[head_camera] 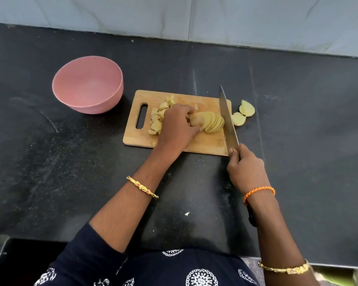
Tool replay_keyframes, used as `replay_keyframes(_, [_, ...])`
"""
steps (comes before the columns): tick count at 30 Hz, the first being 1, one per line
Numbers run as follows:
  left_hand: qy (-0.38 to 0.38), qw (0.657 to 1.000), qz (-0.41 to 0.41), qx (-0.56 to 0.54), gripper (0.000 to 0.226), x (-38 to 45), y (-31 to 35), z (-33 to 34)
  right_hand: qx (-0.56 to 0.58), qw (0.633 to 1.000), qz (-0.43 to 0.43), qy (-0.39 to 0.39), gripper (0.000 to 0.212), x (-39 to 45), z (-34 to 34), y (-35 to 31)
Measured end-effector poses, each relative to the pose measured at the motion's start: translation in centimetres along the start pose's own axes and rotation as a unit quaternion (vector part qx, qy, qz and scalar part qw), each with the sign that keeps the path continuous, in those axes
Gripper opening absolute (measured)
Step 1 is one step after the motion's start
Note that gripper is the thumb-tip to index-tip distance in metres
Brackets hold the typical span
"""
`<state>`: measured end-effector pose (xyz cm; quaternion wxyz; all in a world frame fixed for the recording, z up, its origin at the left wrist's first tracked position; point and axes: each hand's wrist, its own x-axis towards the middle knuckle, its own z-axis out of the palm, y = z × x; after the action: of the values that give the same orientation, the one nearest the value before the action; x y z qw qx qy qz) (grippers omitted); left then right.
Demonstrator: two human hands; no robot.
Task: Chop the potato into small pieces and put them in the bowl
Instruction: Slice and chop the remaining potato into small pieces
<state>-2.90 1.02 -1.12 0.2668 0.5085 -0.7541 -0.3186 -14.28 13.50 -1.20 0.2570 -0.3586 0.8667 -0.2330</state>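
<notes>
The dark desk [70,162] carries a pink bowl [87,83] at ten o'clock of the wooden cutting board [205,144], which lies near the scene's centre. On the board the left hand [177,125] curls its grip over a fanned row of potato slices [210,122], with small potato pieces [159,116] heaped at its nine o'clock by the handle slot. The right hand [245,172] has its grip wrapped round the knife [227,118], blade resting at the slices' three o'clock edge, and two potato ends [243,113] lie on the desk just past the board at three o'clock.
</notes>
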Motion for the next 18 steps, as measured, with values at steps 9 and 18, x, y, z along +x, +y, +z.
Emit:
replay_keyframes(9, [0.019,0.998,-0.019,-0.051,0.044,-0.2,0.4,-0.6,-0.027,0.999,-0.024,-0.002,0.024,0.0,0.2,-0.3])
replay_keyframes(18, [0.042,0.988,-0.047,-0.140,0.044,-0.3,0.7,-1.1,0.018,0.999,-0.030,0.014,0.032,0.2,-0.6,-0.5])
